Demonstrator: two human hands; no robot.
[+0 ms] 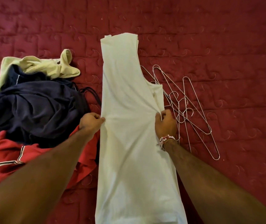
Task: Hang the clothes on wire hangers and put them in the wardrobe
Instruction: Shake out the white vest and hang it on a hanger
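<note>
Here the white garment lay between both hands, left hand and right hand each pinching one edge.

left hand: bare
right hand: bare
left forearm: bare up to the frame's lower edge
right forearm: bare, dark hair showing near the wrist
bracelets: on the right wrist, several thin strands of small pink and white beads, with red thread and a frayed end hanging
</note>
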